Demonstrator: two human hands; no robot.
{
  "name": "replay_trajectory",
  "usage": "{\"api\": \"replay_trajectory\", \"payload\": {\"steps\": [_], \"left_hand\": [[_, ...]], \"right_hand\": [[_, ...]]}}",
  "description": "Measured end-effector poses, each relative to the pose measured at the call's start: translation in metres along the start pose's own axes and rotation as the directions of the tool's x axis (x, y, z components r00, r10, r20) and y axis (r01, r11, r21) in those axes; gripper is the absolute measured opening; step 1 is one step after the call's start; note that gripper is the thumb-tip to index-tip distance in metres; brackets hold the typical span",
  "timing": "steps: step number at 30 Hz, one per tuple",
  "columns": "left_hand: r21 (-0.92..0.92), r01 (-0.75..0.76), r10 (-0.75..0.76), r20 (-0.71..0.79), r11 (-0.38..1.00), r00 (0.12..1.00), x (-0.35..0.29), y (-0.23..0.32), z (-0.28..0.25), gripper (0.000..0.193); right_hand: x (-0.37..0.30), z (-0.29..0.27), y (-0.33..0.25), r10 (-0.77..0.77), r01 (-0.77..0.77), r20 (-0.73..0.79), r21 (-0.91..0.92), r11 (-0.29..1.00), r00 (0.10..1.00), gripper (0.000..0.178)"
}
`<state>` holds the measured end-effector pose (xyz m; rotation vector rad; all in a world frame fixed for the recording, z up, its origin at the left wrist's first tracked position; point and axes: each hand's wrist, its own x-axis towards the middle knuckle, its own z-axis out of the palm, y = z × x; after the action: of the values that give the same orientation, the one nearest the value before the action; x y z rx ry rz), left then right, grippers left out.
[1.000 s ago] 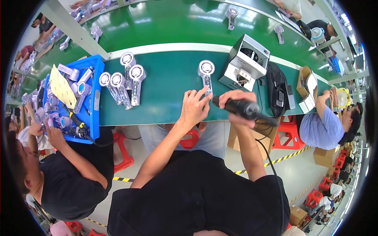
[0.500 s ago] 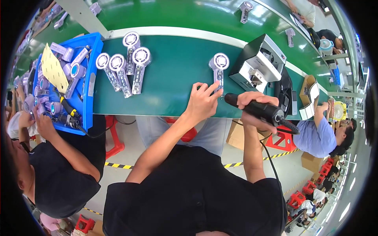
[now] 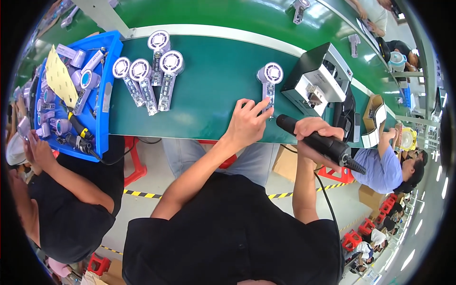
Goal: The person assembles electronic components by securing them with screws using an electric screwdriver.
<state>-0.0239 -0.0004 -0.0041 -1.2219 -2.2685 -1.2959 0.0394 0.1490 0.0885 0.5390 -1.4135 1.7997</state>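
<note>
A white-and-lilac handheld fan [image 3: 272,73] lies on the green bench with its round head away from me and the circuit board in its handle exposed. My left hand [image 3: 247,121] is on the lower handle, fingertips pressed to it. Gripped in my right hand [image 3: 317,137] is a black corded electric screwdriver [image 3: 327,148]. Its front end points up and left, beside the handle's near end and apart from it. Whether a bit sticks out is too small to tell. Several similar open-handled fans [image 3: 164,78] lie grouped to the left.
A blue bin [image 3: 108,95] at the left holds fan parts, a yellow card and a black-and-yellow tool. Right of the fan stands a black-and-silver machine [image 3: 316,78], with an open cardboard box [image 3: 374,114] farther right. A co-worker's hands [image 3: 42,152] are beside the bin.
My right hand and the screwdriver have shifted slightly right and down, away from the fan. My left hand stays on the handle. The co-worker's hands have moved left.
</note>
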Motion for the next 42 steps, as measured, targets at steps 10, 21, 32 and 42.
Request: {"api": "replay_trajectory", "payload": {"steps": [10,21,32,42], "left_hand": [[-0.004,-0.014,0.014,0.005,1.000,1.000,0.002,0.003,-0.003,0.032],[-0.019,-0.002,0.003,0.025,1.000,1.000,0.002,0.005,-0.005,0.033],[-0.053,0.031,-0.029,0.043,0.998,0.999,0.005,0.009,-0.008,0.052],[-0.044,0.064,-0.060,0.083,0.997,0.995,0.006,0.007,-0.008,0.059]], "right_hand": [[-0.001,-0.007,0.002,0.062,-0.076,-0.204,-0.060,0.995,0.977,0.100],[-0.030,-0.040,0.005,0.086,-0.136,-0.488,-0.067,0.988,0.869,0.088],[0.107,-0.099,-0.052,-0.638,0.264,-0.378,-0.682,0.682,0.671,0.084],[0.119,-0.055,-0.058,-0.229,0.165,-0.152,-0.350,0.922,0.961,0.057]]}}
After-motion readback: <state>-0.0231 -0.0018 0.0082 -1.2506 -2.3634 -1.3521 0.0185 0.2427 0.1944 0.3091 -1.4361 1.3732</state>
